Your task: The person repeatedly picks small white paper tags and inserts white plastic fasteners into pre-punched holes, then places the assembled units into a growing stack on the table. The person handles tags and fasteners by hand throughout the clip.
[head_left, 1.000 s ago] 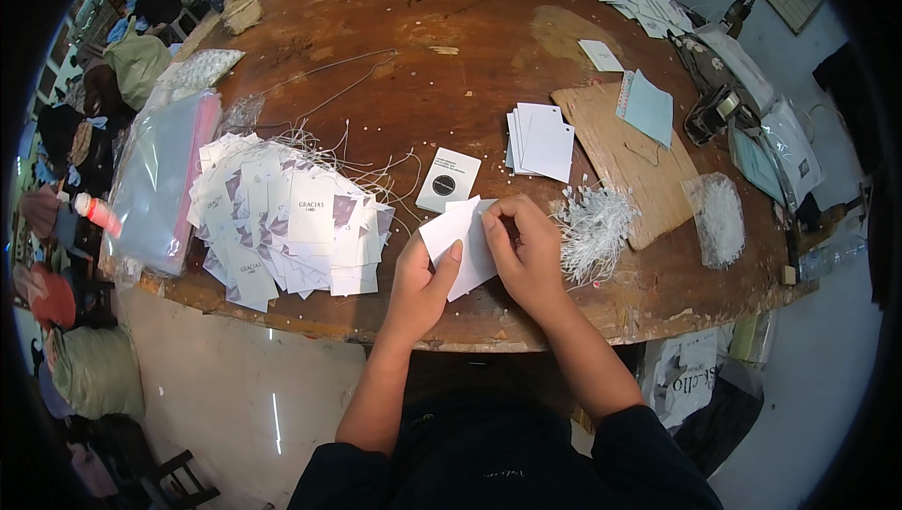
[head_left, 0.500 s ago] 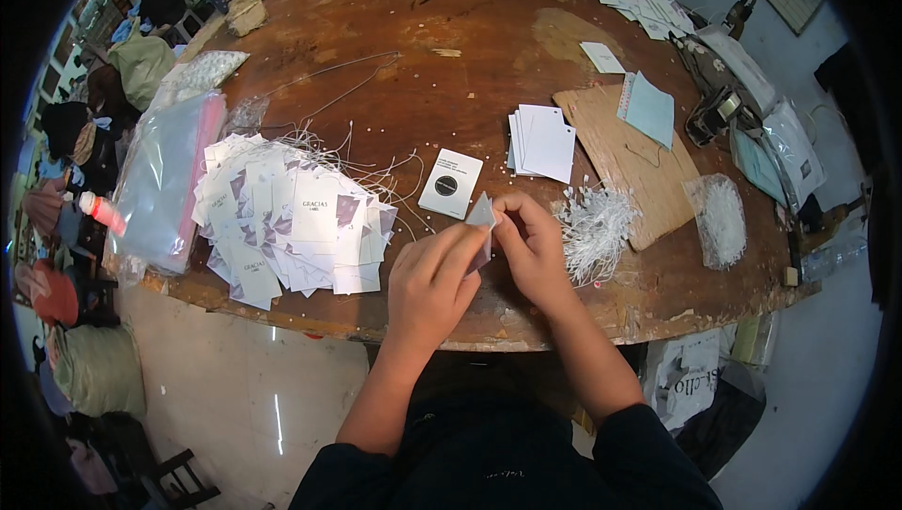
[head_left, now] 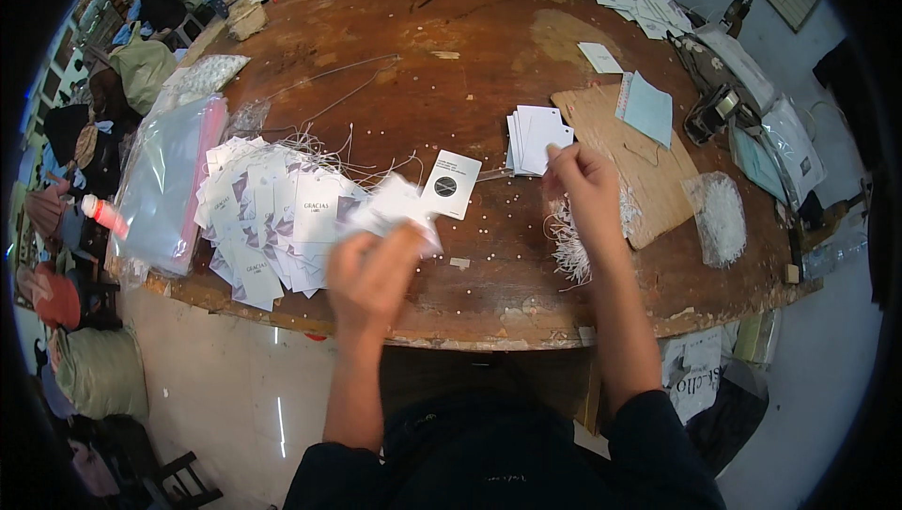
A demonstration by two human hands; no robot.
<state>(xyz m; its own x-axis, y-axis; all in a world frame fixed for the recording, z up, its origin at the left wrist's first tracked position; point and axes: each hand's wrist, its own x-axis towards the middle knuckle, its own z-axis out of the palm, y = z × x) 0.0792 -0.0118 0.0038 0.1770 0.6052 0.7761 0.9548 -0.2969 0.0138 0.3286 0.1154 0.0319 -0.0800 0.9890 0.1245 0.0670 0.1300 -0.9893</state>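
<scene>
From a head-worn camera we look steeply down and forward over the table, close above its near edge; the fisheye bends that edge, and the far one seems to run out of view.

Left hand, blurred, grips a white card at the right edge of a heap of tags. Right hand, fingers bent, is at a stack of white cards; contact unconfirmed. White string bundle lies partly behind it. Card with black disc rests on bench.
</scene>
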